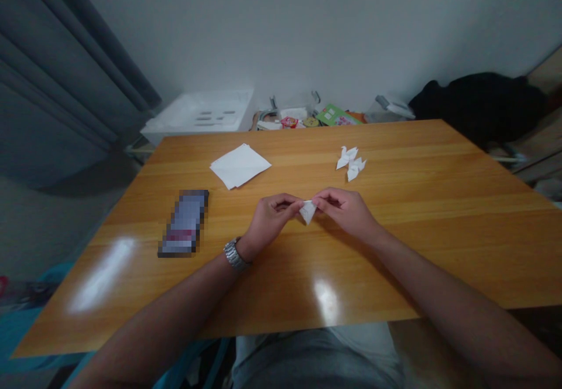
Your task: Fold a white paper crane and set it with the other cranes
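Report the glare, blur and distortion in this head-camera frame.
Head view: two bright glare patches on the glossy wooden table, wide-angle bending at the edges, a pixelated dark rectangular phone; left hand and right hand pinch the small white folded paper, which is sharp.

Both arms reach forward and meet in the middle. The left hand (268,218) and right hand (346,210) curl, fingertips pinched close together. A watch (235,254) sits on the left wrist.
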{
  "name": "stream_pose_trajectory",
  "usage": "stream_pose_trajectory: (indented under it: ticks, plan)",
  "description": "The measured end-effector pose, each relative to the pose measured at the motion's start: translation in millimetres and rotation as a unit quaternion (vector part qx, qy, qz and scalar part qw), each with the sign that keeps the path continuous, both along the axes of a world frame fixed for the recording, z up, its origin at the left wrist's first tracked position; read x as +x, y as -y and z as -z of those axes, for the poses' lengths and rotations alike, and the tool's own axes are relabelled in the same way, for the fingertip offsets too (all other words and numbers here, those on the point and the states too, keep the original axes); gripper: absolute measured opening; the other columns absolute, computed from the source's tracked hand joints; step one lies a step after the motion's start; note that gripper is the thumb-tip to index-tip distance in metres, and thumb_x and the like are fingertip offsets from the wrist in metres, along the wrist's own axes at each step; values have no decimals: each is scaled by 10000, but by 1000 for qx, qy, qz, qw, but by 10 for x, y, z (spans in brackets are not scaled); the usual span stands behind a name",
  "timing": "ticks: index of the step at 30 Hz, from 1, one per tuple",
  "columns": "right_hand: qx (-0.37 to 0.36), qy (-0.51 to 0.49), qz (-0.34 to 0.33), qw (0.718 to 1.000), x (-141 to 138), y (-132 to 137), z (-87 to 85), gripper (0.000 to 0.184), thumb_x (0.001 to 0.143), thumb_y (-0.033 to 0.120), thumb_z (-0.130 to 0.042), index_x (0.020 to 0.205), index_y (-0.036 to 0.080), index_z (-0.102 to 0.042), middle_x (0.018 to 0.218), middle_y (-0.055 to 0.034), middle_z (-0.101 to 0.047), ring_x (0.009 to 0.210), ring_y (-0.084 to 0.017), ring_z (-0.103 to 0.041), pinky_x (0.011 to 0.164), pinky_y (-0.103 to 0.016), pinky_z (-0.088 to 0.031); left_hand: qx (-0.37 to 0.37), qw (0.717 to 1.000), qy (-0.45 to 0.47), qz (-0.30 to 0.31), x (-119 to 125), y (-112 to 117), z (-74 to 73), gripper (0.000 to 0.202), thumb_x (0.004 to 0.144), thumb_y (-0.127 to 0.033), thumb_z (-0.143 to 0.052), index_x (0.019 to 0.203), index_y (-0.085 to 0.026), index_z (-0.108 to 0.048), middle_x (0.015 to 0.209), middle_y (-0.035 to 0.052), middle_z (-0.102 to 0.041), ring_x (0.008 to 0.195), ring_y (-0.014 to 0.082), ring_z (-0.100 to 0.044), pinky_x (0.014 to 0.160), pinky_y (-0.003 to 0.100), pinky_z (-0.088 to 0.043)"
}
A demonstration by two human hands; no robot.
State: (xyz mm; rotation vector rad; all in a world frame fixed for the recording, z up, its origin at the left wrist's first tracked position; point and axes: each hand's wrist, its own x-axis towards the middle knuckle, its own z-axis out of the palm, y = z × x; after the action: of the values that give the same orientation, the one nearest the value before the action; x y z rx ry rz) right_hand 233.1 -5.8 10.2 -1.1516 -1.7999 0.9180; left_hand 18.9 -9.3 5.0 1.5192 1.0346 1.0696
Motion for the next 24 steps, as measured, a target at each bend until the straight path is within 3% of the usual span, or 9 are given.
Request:
stream_pose_trajectory:
  ticks: [10,18,24]
  plan:
    - [21,14,-6,1000,-87,58,4,145,907,317,-636,873,197,-711,831,-25,-748,744,-174,-684,708,-279,-523,52,994,-89,-19,12,43,-21,226,884,-379,-701,892,-153,-709,869,55,-748,770,156,-706,681,225,-573]
    - [-8,-13,-23,1000,-85,53,31,211,913,394,-653,928,200,-734,893,-46,-771,798,-198,-709,732,-302,-548,88,990,-113,-14,-20,24,-15,207,909,-365,-693,878,-162,-723,853,64,-745,757,150,-699,688,235,-571]
    - [-4,29,-25,999,-95,53,4,209,935,385,-635,933,209,-747,895,-42,-779,800,-201,-704,724,-308,-520,80,991,-110,-5,-33,15,-19,215,912,-375,-694,868,-169,-736,824,57,-753,733,145,-702,666,229,-559]
